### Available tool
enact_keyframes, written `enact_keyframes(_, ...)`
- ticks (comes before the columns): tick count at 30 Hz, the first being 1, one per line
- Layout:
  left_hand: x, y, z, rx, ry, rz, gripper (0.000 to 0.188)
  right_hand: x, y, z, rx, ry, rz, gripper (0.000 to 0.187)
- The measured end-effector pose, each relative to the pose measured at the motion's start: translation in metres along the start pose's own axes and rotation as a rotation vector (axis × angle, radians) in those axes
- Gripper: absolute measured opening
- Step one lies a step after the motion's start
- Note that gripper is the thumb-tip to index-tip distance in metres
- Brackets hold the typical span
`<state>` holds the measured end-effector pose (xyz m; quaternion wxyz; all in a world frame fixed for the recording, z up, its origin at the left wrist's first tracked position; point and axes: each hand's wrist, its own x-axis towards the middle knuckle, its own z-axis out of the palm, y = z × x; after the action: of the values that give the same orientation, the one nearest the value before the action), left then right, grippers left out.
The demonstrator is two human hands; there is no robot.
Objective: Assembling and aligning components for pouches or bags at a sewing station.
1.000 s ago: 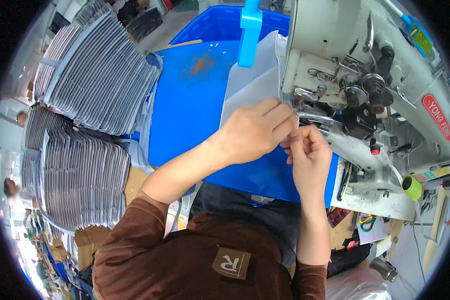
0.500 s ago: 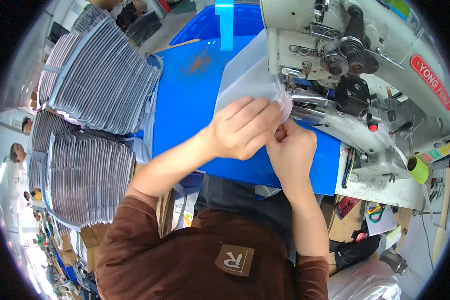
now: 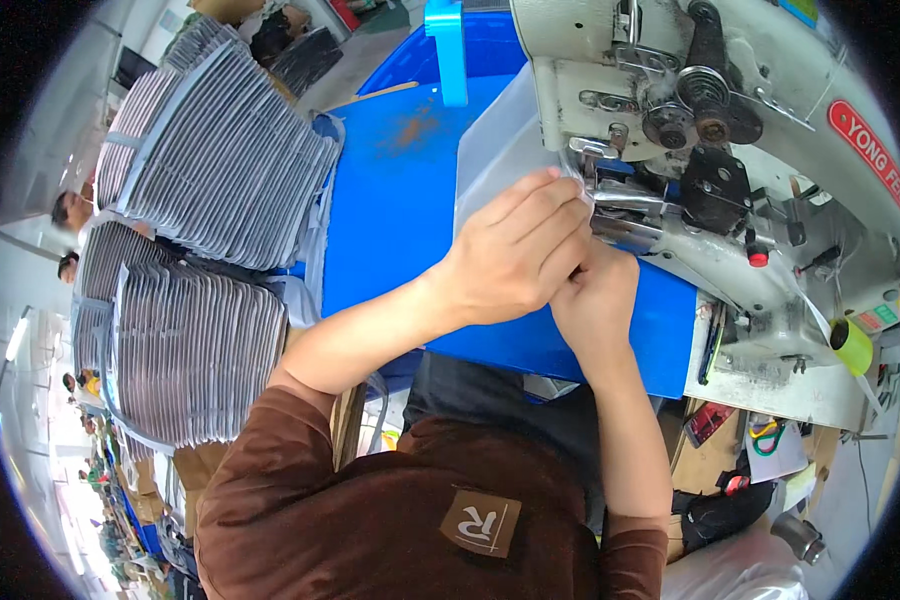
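Observation:
A translucent white sheet lies over the blue work surface, its right edge under the head of a sewing machine. My left hand is closed on the sheet's near edge, fingers bent, close beside the machine's metal guide. Just below and to the right, my right hand is curled shut against the left one. Its fingertips are tucked behind the left fingers, so what it grips is hidden. The stitching point is also mostly covered by my left fingers.
Tied bundles of grey-white layered panels stand at the left, with another stack nearer. A light-blue upright bracket rises at the far edge of the blue table. A phone and green-handled scissors lie lower right.
The whole view has shifted slightly. My left hand has turned and covers more of the right fingers, and the sheet's pinkish curved edge seen earlier is now hidden.

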<state>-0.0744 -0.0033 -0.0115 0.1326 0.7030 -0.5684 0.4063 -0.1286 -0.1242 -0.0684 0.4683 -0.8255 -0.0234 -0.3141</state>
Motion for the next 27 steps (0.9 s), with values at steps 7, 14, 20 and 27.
enact_keyframes(7,-0.001,-0.008,0.007,-0.074,0.039,-0.101,0.025,0.006,0.002,0.004,0.016,0.031,-0.029,0.011)
enact_keyframes(14,0.005,-0.009,0.006,-0.100,-0.017,-0.204,0.018,0.013,-0.002,-0.007,0.132,-0.011,0.097,0.017)
enact_keyframes(20,0.011,-0.014,-0.012,-0.256,-0.006,-0.615,0.049,0.010,0.002,-0.022,0.320,-0.053,0.286,0.008)
enact_keyframes(27,0.013,-0.050,-0.008,-0.602,-0.388,-0.810,0.049,0.013,-0.011,-0.034,0.501,-0.085,0.446,0.007)
